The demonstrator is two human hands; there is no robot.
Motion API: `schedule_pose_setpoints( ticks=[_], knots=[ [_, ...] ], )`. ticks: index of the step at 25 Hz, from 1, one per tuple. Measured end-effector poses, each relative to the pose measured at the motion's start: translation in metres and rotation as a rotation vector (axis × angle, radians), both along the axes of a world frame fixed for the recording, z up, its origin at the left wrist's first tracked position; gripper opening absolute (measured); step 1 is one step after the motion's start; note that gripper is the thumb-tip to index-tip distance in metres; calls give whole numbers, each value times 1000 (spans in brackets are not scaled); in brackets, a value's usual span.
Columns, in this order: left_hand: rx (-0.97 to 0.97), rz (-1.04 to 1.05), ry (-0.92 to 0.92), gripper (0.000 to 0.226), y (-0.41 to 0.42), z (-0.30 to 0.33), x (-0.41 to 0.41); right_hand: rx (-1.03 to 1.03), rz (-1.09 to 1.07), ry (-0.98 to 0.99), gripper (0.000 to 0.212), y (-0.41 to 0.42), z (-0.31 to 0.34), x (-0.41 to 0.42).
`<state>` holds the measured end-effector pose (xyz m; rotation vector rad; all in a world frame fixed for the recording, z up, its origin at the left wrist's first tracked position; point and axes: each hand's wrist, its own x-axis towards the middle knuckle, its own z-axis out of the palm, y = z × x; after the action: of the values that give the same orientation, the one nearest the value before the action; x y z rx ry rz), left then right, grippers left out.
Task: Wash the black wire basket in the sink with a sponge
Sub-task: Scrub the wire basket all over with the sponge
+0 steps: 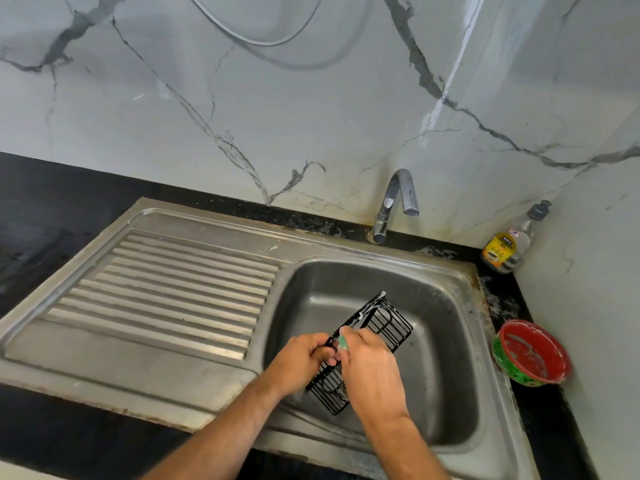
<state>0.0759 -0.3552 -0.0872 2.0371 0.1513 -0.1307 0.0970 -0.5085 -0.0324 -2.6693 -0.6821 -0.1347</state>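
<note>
The black wire basket (388,323) hangs tilted over the steel sink basin (446,341), its long side running from lower left to upper right. White suds cling to its upper rim. My left hand (304,362) grips the basket's left edge. My right hand (367,368) presses a green sponge (343,342) against the basket's rim; only a sliver of the sponge shows between my fingers. The middle of the basket is hidden behind my right hand.
A chrome tap (394,202) stands behind the basin; no water runs from it. The ribbed drainboard (166,289) lies to the left. A dish-soap bottle (507,247) stands in the back right corner. A red and green bowl (531,353) sits on the black counter at the right.
</note>
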Motion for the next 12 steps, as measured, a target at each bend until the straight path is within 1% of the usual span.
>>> schedule_pose_setpoints(
  ticks=[3,5,6,7,8,10,12],
  knots=[
    [26,-24,0,21,-3,7,3,62,-40,-116,31,-12,-8,-3],
    [63,-49,-7,20,-7,10,2,100,-59,-132,27,-24,-12,-3],
    [97,-46,-15,19,-10,10,0,130,-67,-109,24,-28,-10,-4],
    [135,-34,-21,20,-11,11,-1,184,-94,-59,21,-29,-7,-6],
    [175,-26,-15,26,-11,11,-3,261,-153,36,18,-28,-4,-8],
    [271,-51,10,42,-9,17,-6,465,-291,262,13,-26,-1,-8],
    [313,-57,25,44,-8,22,-7,668,-320,443,15,-26,0,-6]
  ],
)
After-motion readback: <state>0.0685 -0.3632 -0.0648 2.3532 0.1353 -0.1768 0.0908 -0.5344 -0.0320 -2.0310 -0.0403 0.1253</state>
